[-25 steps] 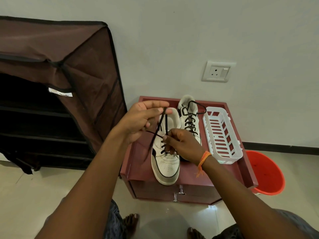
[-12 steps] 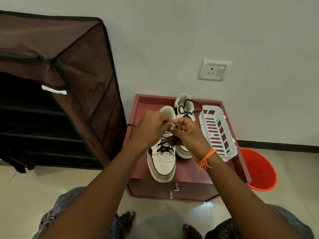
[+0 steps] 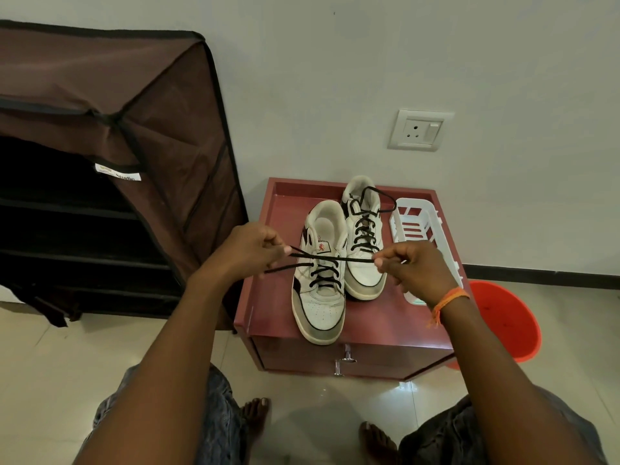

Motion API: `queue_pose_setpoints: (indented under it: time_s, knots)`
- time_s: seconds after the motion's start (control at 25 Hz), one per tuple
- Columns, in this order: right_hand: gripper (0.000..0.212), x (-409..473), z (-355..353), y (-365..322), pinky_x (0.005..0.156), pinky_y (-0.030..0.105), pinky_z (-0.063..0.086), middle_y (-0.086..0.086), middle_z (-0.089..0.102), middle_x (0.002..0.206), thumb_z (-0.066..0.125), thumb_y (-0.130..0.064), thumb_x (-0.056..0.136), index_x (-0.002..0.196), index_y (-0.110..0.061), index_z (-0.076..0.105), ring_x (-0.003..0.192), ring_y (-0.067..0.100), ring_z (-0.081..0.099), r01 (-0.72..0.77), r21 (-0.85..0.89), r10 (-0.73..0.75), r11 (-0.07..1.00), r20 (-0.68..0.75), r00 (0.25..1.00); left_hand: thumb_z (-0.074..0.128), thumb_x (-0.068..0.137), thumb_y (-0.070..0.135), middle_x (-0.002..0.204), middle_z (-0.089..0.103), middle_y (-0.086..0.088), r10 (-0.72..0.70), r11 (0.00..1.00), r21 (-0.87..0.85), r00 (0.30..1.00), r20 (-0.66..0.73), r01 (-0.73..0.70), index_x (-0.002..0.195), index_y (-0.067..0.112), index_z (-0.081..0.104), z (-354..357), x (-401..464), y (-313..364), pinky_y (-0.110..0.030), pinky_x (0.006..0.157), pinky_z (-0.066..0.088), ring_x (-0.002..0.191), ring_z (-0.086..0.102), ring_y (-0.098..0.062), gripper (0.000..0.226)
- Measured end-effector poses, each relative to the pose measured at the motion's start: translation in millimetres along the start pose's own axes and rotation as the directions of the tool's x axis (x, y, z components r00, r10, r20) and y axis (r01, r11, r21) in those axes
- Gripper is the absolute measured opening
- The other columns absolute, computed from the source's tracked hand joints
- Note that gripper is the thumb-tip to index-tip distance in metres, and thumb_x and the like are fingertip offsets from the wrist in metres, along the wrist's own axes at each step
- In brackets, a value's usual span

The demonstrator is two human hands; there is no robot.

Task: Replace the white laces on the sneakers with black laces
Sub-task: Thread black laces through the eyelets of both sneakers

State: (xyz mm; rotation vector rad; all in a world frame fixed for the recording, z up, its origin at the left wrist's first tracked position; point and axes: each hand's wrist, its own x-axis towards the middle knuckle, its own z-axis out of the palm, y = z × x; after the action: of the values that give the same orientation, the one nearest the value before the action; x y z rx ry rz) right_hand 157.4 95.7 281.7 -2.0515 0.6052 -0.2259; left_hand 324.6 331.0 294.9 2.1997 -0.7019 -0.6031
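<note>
Black lace (image 3: 330,260) ends, bunched together a moment ago, now stretch apart: left hand (image 3: 248,251) and right hand (image 3: 414,266) each pinch one, probably tightening the near sneaker (image 3: 320,297).

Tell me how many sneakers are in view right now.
2. The near sneaker sits at the cabinet top's front, its black lace pulled between both hands. The far sneaker sits behind it, beside the white basket.

Mid-frame, left hand (image 3: 246,251) and right hand (image 3: 414,268) pinching black lace (image 3: 335,259) ends, stretched across nearer sneaker (image 3: 320,273).
</note>
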Motion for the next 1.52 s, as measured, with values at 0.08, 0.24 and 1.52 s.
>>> queue_pose_setpoints:
  time_s: [0.08,0.24,1.52]
  knots:
    - [0.011,2.2,-4.3,7.5,0.047,0.018,0.049,0.021,0.067,0.072,0.071,-0.004,0.085,0.093,0.002,0.074,0.044,0.003,0.055,-0.057,0.073,0.061,0.996,-0.055,0.997,0.071,0.09,0.028,0.071,0.072,-0.003,-0.08,0.993,0.094,0.995,0.061,0.074,0.082,0.012,0.071,-2.1,4.7,-8.2,-0.021,0.053,0.05,0.056,0.067,-0.015,0.019]
    - [0.018,7.8,10.2,6.4,0.055,0.02,0.056,0.014,0.067,0.073,0.059,0.007,0.09,0.105,0.009,0.068,0.055,0.012,0.062,-0.09,0.173,0.083,0.981,0.046,0.995,0.069,0.09,0.028,0.088,0.072,0.002,0.052,0.966,0.256,0.998,-0.023,-0.044,0.09,0.015,0.073,22.5,15.9,-0.1,-0.031,0.077,0.056,0.083,0.068,-0.014,0.014]
    - [0.02,59.1,73.3,40.1,0.088,0.049,0.055,0.003,0.066,0.077,0.074,-0.004,0.078,0.072,-0.02,0.064,0.084,0.027,0.066,-0.245,0.075,0.242,0.967,0.054,0.969,0.062,0.091,0.038,0.106,0.024,0.01,0.099,0.902,0.432,0.975,-0.197,-0.005,0.092,0.04,0.073,103.2,74.3,-1.1,-0.031,0.086,0.02,0.107,0.025,-0.017,0.01]
